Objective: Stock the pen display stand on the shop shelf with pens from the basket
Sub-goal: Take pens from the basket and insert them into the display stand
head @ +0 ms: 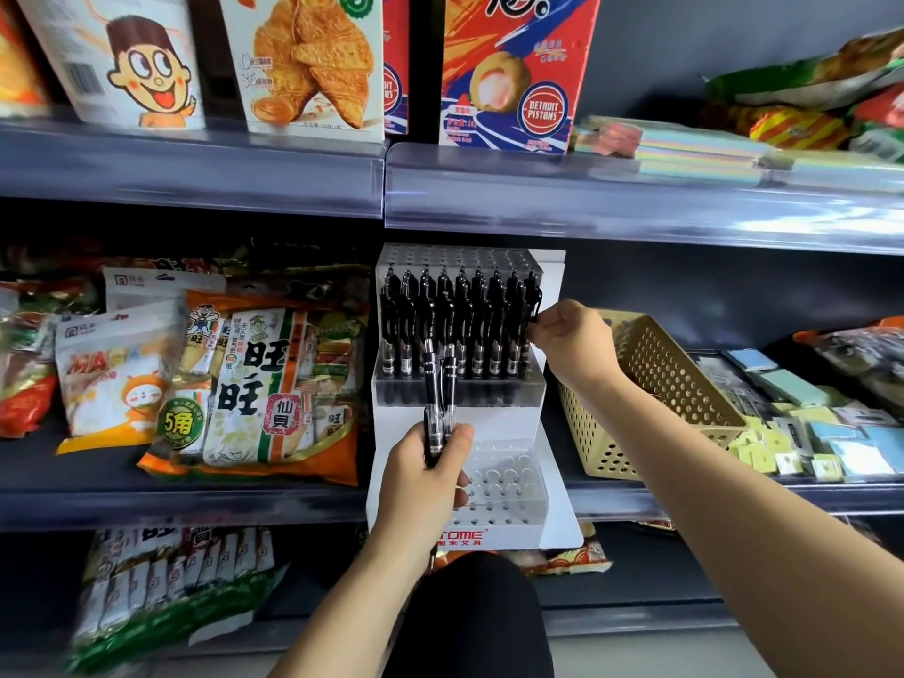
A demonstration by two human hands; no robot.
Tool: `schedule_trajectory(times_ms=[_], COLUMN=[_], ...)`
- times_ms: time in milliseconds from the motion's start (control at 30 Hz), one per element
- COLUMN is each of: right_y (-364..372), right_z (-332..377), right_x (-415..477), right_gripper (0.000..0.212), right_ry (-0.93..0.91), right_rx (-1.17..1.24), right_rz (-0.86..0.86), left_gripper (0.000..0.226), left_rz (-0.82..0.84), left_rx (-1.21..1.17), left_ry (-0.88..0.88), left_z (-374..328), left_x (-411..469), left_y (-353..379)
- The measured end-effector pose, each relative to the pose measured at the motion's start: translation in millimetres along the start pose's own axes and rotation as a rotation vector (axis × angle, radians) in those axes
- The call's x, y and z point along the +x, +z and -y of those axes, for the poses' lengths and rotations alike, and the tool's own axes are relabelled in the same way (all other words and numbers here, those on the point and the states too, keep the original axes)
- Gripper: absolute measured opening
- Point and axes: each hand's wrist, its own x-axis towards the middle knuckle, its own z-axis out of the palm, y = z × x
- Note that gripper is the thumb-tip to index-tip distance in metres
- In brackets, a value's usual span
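A white tiered pen display stand (504, 423) sits on the middle shop shelf. Its upper tier holds several black pens (460, 325) standing upright; the lower tier's holes (504, 482) show no pens. My left hand (423, 474) grips two black pens (438, 384) upright in front of the stand. My right hand (570, 342) pinches a black pen (533, 310) at the right end of the upper row. A tan perforated basket (655, 393) stands just right of the stand, behind my right forearm; its inside is hidden.
Snack bags (254, 379) crowd the shelf left of the stand. Sticky notes and small stationery (807, 428) lie right of the basket. The shelf above (587, 188) overhangs closely, carrying snack boxes. More packets (166, 579) fill the shelf below.
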Motion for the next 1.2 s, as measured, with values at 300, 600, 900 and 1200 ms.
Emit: schedule_trajectory(times_ms=[300, 600, 900, 1200], right_y=[-1.3, -0.1, -1.1, -6.0], right_z=[-8.5, 1.0, 2.2, 0.9], right_x=[-8.5, -80.8, -95.6, -91.9], right_gripper=[0.021, 0.013, 0.01, 0.011], right_ry=[0.032, 0.073, 0.142, 0.26], right_rx=[-0.014, 0.34, 0.445, 0.666], right_rz=[-0.014, 0.212, 0.366, 0.358], left_gripper=[0.017, 0.02, 0.024, 0.02], left_rz=[0.025, 0.066, 0.087, 0.084], left_rx=[-0.041, -0.05, -0.035, -0.073], left_ry=[-0.004, -0.016, -0.016, -0.032], left_z=[-5.5, -8.1, -6.5, -3.4], left_x=[-3.4, -7.0, -11.2, -11.6], left_y=[3.1, 16.1, 20.5, 19.5])
